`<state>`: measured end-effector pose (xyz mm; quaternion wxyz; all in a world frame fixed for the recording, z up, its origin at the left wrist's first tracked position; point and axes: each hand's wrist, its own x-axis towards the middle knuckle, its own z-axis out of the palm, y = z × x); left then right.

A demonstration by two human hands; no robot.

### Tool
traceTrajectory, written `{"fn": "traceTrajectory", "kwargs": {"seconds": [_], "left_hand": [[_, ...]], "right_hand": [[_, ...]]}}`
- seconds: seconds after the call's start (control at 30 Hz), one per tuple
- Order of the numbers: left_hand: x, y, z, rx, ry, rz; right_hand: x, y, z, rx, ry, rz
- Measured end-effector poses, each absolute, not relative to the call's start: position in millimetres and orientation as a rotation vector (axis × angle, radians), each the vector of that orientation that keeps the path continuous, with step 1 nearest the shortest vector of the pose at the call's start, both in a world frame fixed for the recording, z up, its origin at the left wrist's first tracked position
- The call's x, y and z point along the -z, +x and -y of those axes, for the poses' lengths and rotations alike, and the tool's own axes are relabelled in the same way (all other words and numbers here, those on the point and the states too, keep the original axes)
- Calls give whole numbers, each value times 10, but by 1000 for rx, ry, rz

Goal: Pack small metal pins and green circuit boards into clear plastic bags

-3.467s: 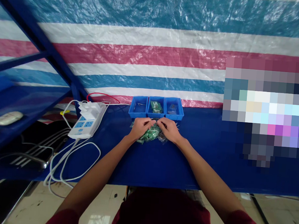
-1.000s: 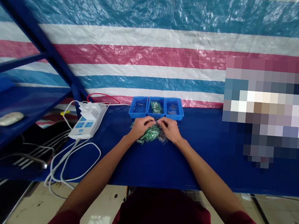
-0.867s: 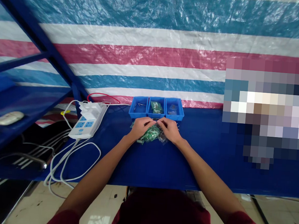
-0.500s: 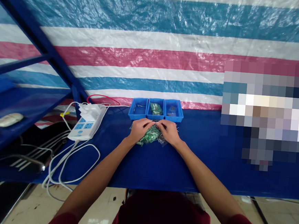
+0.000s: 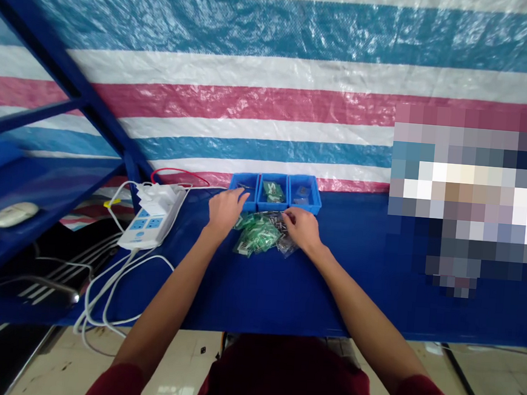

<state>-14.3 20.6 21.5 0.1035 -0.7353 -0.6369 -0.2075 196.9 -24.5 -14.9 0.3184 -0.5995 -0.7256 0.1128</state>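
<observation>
My left hand (image 5: 226, 211) is at the front of the left blue bin (image 5: 250, 207), fingers apart, with nothing visible in it. Closed fingers of my right hand (image 5: 304, 228) pinch something too small to name, above a clear bag of small dark metal parts (image 5: 286, 243). Between the hands lies a heap of green-and-clear packets (image 5: 258, 235). The middle bin (image 5: 272, 208) contains similar green packets, and the right bin (image 5: 312, 209) holds small clear bags. Thin metal pieces show inside the left bin.
A white power strip (image 5: 149, 230) with plugs and looped white cables (image 5: 113, 289) lies at the left of the blue table (image 5: 255, 300). Farther left, a white mouse (image 5: 13, 214) rests on a blue shelf. A blurred area covers the right side. Behind hangs a striped sheet (image 5: 255, 69).
My left hand has moved left and up from the heap toward the left bin, its fingers now apart. My right hand has shifted slightly right, uncovering more of the packets and metal parts.
</observation>
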Motion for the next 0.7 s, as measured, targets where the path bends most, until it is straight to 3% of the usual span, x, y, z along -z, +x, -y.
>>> {"fn": "traceTrajectory", "kwargs": {"seconds": [0.3,0.7], "left_hand": [[-24,23,-80,851,-2659,1389],[-211,98,-104,807,-2759,1529]], "right_hand": [[122,1943,258,-302,-1745,2110],[97,1883,277,-313,-1791,2125]]}}
